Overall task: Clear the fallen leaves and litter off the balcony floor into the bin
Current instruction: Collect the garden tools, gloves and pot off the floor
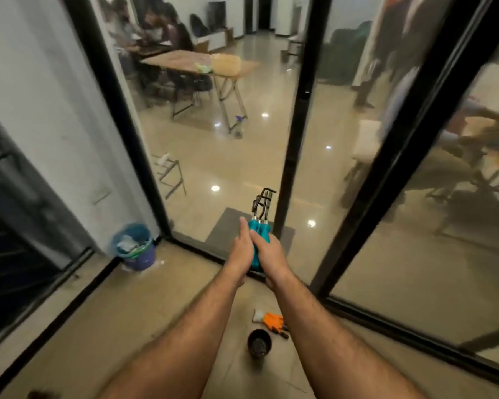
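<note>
From the head camera, two bare arms reach out over the balcony floor (104, 321). The right hand (271, 251) is curled round the blue-green handles of some garden tools (259, 240), gripping them tight. The black metal ends of the tools stick up past the fingers and point toward the glass door (296, 116). The left hand (241, 249) lies along the other side of the same handles, with its fingers mostly straight and pressed flat against them. The picture is a bit blurry, so I cannot tell how far the left thumb wraps.

The bin (134, 246) is a small blue bucket. It stands in the far left corner of the balcony, near the wall and the door frame, and well apart from the hands. It has bits of litter inside.

On the floor below the arms sits a small black pot (259, 344). Just beside it lies an orange glove (272, 319).
</note>
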The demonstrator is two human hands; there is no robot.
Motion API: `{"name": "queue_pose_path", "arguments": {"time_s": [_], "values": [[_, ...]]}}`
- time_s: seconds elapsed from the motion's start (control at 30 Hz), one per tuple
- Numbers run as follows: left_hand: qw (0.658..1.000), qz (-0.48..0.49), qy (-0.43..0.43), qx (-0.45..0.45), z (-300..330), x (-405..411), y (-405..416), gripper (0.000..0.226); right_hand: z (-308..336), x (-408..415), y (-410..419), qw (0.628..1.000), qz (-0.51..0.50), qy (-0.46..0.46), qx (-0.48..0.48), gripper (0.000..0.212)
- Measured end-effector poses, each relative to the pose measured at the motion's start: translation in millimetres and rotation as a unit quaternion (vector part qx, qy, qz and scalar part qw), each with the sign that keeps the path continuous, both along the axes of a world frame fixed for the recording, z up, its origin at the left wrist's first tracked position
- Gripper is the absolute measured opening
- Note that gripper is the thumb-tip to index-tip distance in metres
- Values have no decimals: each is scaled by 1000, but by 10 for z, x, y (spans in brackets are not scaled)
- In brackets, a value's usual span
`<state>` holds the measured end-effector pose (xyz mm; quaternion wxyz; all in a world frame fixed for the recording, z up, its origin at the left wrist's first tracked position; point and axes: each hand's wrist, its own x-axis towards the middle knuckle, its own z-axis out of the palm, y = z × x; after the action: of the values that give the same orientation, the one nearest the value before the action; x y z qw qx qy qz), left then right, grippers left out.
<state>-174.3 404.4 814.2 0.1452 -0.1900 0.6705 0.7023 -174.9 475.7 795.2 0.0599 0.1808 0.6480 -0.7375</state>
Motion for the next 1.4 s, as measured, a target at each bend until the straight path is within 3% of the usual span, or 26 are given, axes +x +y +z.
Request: {"name": "queue_pose_path", "arguments": {"time_s": [0.23,0.4,0.57,0.7,1.03,1.2,1.33,1.4], "values": [[991,133,-1,8,-151,-260,-853,104,-97,-447,-844,989,144,-8,14,30],[966,258,-16,26,63,-181,-1243,84,-110,-680,-1366,961,277,-3,26,17],[922,385,-6,51,-154,-55,-1669,93,-221,-718,-1925,911,411,5,26,23],[879,471,-38,71,-94,319,-1973,79,-377,-501,-2417,855,517,-19,43,27],[815,573,-69,57,-250,989,-3210,48,-525,-5,-3855,728,683,-32,50,28],[796,585,-84,132,-243,1241,-4050,41,-436,160,-4640,680,730,-39,60,35],[782,589,-69,193,-333,1351,-4658,42,-433,201,-5197,664,741,-30,95,21],[768,598,-55,223,-380,1362,-4884,32,-497,198,-5462,657,745,-25,108,17]]}}
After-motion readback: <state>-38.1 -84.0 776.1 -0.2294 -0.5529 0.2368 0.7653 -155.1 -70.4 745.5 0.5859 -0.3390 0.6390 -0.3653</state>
